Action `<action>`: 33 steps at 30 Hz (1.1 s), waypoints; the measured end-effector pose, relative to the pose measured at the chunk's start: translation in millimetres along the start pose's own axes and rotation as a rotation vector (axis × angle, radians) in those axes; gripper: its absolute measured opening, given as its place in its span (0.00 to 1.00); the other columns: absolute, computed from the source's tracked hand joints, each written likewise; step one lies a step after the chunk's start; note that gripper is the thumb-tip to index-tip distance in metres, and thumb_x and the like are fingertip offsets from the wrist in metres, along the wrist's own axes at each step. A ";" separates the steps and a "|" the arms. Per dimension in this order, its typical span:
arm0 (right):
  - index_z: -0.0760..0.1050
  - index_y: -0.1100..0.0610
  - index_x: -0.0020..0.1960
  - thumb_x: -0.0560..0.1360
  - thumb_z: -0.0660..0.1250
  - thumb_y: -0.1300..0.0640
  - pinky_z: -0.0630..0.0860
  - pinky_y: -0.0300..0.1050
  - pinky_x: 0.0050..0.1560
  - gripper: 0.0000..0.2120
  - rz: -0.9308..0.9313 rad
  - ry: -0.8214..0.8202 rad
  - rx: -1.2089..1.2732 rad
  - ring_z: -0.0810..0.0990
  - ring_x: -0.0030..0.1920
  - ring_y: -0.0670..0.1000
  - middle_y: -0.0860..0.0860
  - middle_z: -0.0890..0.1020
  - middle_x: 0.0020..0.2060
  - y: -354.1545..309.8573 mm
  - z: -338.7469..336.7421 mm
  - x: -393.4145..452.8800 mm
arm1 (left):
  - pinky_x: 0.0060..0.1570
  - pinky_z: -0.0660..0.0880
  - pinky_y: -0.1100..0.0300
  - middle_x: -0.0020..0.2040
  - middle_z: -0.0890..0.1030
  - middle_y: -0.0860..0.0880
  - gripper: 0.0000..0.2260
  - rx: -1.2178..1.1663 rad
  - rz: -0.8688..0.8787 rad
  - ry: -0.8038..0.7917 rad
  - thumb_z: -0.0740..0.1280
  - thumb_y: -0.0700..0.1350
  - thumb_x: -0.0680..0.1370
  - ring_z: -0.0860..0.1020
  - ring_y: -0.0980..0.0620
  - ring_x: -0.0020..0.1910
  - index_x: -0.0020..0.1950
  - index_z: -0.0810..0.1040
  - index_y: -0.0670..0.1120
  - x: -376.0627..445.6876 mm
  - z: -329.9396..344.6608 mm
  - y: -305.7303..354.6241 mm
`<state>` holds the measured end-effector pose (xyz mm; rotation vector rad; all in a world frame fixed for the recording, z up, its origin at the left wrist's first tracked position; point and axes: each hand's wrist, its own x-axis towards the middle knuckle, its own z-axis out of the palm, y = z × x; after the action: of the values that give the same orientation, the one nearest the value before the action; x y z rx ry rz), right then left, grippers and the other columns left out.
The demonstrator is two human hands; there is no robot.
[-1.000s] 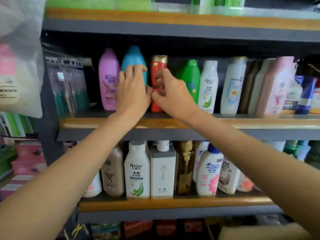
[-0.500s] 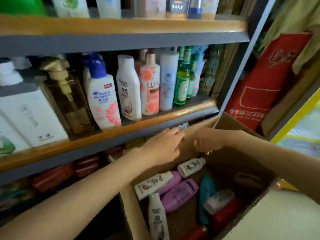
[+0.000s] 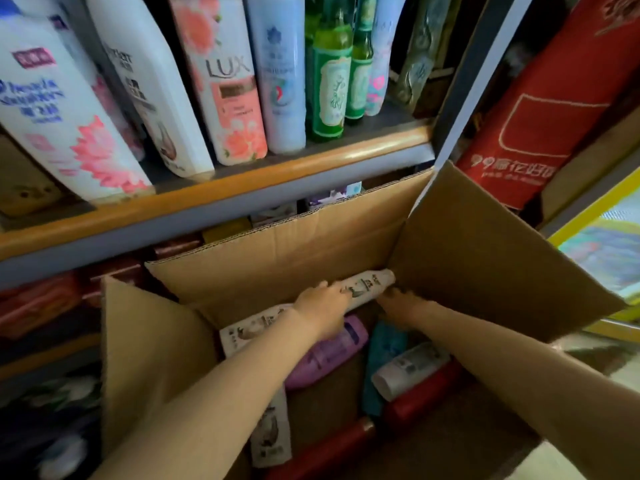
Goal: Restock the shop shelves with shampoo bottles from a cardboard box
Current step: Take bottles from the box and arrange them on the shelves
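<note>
An open cardboard box (image 3: 277, 258) stands below the shelf, with several shampoo bottles lying loose inside. Both my hands are deep in it at the far wall. My left hand (image 3: 320, 301) grips a white shampoo bottle (image 3: 370, 284) that lies slanted against that wall. My right hand (image 3: 398, 298) is just under the bottle's right end, fingertips lost in shadow. Below my arms lie a purple bottle (image 3: 332, 351), a teal bottle (image 3: 382, 348), another white bottle (image 3: 408, 370) and a red bottle (image 3: 422, 393).
The wood-edged shelf (image 3: 242, 188) above the box is packed with upright bottles, among them a pink LUX bottle (image 3: 225, 81) and green glass bottles (image 3: 329, 81). The box's right flap (image 3: 485, 258) stands up. A red bag (image 3: 540, 116) leans beyond the shelf post.
My view dropped from the upper shelf to the box. Both hands left the shelf bottles, went down into the box, and the left hand took hold of the white bottle.
</note>
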<state>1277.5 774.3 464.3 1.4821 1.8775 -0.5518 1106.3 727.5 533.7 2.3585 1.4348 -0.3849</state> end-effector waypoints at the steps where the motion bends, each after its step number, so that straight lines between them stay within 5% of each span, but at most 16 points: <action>1: 0.49 0.51 0.76 0.81 0.53 0.50 0.57 0.57 0.73 0.26 0.016 0.003 0.063 0.56 0.73 0.64 0.59 0.52 0.75 6.1 16.7 3.2 | 0.59 0.68 0.49 0.67 0.67 0.41 0.17 -0.008 -0.014 0.002 0.56 0.40 0.79 0.67 0.41 0.65 0.68 0.65 0.40 1.1 8.7 0.6; 6: 0.49 0.50 0.76 0.80 0.55 0.48 0.58 0.52 0.73 0.28 0.091 0.081 0.462 0.57 0.73 0.64 0.64 0.56 0.73 8.9 62.3 7.8 | 0.64 0.66 0.49 0.72 0.61 0.38 0.21 0.004 -0.053 -0.042 0.57 0.44 0.80 0.65 0.40 0.67 0.72 0.61 0.41 10.3 33.9 -3.3; 11: 0.56 0.55 0.72 0.72 0.71 0.52 0.64 0.52 0.69 0.35 0.194 0.221 0.776 0.62 0.68 0.64 0.64 0.55 0.69 -6.3 63.0 4.6 | 0.65 0.66 0.49 0.70 0.65 0.39 0.20 0.052 -0.038 -0.045 0.57 0.41 0.79 0.66 0.40 0.67 0.71 0.63 0.40 12.8 42.3 -1.5; 15: 0.52 0.58 0.71 0.69 0.74 0.55 0.67 0.58 0.66 0.40 0.288 0.318 0.806 0.65 0.65 0.65 0.63 0.54 0.68 -16.6 63.7 4.2 | 0.65 0.68 0.48 0.69 0.67 0.41 0.19 0.043 -0.033 -0.070 0.57 0.40 0.78 0.64 0.42 0.68 0.70 0.64 0.41 13.8 47.4 4.1; 19: 0.43 0.49 0.75 0.69 0.72 0.51 0.61 0.61 0.70 0.47 0.290 0.162 0.810 0.55 0.70 0.69 0.62 0.43 0.72 -30.5 65.3 11.6 | 0.63 0.68 0.47 0.68 0.66 0.41 0.19 0.032 -0.007 -0.050 0.59 0.40 0.78 0.65 0.41 0.67 0.69 0.64 0.41 6.7 48.6 7.6; 24: 0.52 0.46 0.71 0.69 0.72 0.55 0.64 0.65 0.65 0.39 0.332 0.337 0.754 0.60 0.67 0.68 0.60 0.51 0.69 -56.8 47.1 -1.8 | 0.63 0.68 0.49 0.65 0.69 0.41 0.16 -0.064 -0.032 -0.012 0.59 0.39 0.77 0.66 0.41 0.66 0.65 0.67 0.41 -10.4 50.4 -3.7; 30: 0.57 0.51 0.70 0.69 0.69 0.55 0.69 0.62 0.59 0.34 -0.174 0.810 0.475 0.64 0.59 0.65 0.59 0.57 0.64 -98.0 -36.7 -77.1 | 0.58 0.69 0.55 0.64 0.71 0.40 0.18 -0.533 -0.193 0.023 0.62 0.40 0.77 0.71 0.43 0.63 0.65 0.66 0.39 -44.4 4.3 -20.4; 33: 0.61 0.55 0.68 0.64 0.72 0.55 0.71 0.57 0.58 0.35 -0.414 0.950 0.484 0.67 0.56 0.62 0.57 0.62 0.57 -111.7 -99.9 -135.2 | 0.48 0.73 0.60 0.56 0.77 0.48 0.17 -1.183 -0.087 -0.006 0.64 0.33 0.76 0.76 0.53 0.53 0.61 0.69 0.47 -81.5 -43.7 -41.6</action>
<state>1162.9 722.1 622.0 1.8607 2.9943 -0.5603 1034.6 699.0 599.6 1.3205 1.2247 0.3709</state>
